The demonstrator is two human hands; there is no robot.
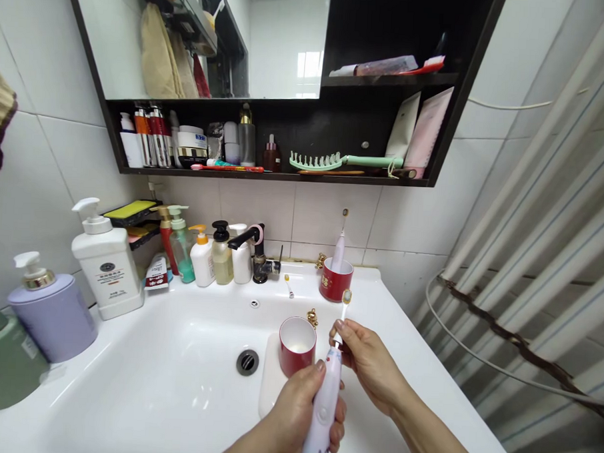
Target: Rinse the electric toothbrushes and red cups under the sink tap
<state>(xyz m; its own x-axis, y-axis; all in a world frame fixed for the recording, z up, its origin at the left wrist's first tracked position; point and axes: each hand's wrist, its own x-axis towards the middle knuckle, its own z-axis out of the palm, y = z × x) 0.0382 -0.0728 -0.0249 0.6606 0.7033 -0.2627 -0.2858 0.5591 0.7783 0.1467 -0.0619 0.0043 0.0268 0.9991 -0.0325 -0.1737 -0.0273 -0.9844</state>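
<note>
My left hand is wrapped around the pale pink handle of an electric toothbrush, which points up and away from me. At its top, my right hand pinches the base of a white brush head between thumb and fingers. The joint between head and handle is partly hidden by those fingers. Just left of the handle stands a red cup with a white inside and a gold handle. Behind, a second red cup holds another electric toothbrush. A loose brush head lies on the sink's back ledge.
The white sink basin has a dark drain and a black faucet. Several pump bottles line its back left. Above hangs a dark cabinet shelf with a green hairbrush. A folded whitish curtain stands right.
</note>
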